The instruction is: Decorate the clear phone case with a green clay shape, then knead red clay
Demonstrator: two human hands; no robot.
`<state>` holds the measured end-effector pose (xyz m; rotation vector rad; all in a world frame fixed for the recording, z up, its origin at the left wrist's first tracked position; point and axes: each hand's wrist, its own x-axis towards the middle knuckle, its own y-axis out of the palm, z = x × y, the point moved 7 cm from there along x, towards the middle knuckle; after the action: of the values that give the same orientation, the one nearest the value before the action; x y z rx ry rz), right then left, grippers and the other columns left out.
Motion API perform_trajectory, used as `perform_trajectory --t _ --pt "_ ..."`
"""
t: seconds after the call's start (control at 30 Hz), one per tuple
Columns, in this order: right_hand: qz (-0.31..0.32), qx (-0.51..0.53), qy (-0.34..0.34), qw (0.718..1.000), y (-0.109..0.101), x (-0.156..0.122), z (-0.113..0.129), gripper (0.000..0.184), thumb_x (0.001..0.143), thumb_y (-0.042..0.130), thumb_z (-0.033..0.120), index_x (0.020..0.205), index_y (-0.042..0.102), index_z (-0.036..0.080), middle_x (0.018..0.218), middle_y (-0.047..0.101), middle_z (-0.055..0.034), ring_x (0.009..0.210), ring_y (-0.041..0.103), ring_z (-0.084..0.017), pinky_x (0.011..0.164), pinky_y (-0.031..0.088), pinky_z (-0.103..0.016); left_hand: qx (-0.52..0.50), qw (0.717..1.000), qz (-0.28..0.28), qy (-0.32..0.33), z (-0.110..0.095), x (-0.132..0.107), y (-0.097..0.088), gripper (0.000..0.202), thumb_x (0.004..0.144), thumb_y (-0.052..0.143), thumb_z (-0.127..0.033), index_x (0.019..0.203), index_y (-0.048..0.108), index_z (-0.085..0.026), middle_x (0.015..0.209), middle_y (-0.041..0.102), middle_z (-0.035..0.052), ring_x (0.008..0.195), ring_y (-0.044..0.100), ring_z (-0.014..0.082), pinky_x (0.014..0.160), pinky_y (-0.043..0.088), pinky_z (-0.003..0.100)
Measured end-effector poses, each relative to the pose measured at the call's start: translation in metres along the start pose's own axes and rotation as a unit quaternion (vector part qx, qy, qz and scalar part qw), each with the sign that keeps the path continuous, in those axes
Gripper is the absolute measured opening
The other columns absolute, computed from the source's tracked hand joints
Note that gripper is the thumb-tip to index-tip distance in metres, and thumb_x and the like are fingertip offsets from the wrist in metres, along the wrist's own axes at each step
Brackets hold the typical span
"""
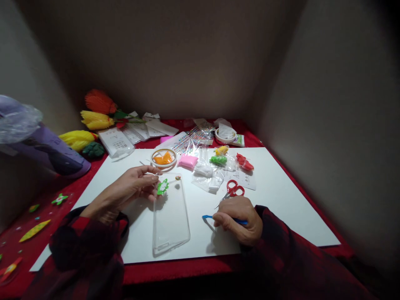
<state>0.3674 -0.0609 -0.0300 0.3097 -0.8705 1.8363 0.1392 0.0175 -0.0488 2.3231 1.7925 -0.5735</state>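
Note:
My left hand (137, 185) pinches the upper left edge of a clear phone case (171, 216), thumb in front. A green and white clay piece (163, 187) sits near that edge, close to my fingertips. By the case's top right corner is a small round decoration (178, 178), too small to make out. My right hand (239, 218) is closed round a thin blue modelling tool (207, 216), its tip pointing left towards the case without touching it. Just beyond that hand lie red-handled scissors (233, 190), blades partly behind the knuckles.
Bagged clay in pink (188, 161), green (218, 160) and red (244, 162) lies across the white board (287, 208). Orange clay (163, 158) rests in a tape ring. Gem sheets (200, 133) lie behind. A purple container (53, 150) and tulip-like flowers (97, 120) occupy the left.

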Motion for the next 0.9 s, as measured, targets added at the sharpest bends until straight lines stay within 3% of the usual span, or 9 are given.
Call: perform_trajectory --t 0.9 --pt "0.015 -0.049 -0.005 0.999 0.0006 0.001 0.0037 0.043 0.092 0.045 0.024 0.053 0.06 0.015 0.042 0.054 -0.0028 0.04 0.047 -0.01 0.044 0.033 -0.025 -0.002 1.0 -0.008 -0.01 -0.004 -0.002 0.0037 0.025 0.075 0.067 -0.021 0.096 0.055 -0.015 0.068 0.057 -0.0018 0.052 0.056 0.0107 0.049 0.051 0.023"
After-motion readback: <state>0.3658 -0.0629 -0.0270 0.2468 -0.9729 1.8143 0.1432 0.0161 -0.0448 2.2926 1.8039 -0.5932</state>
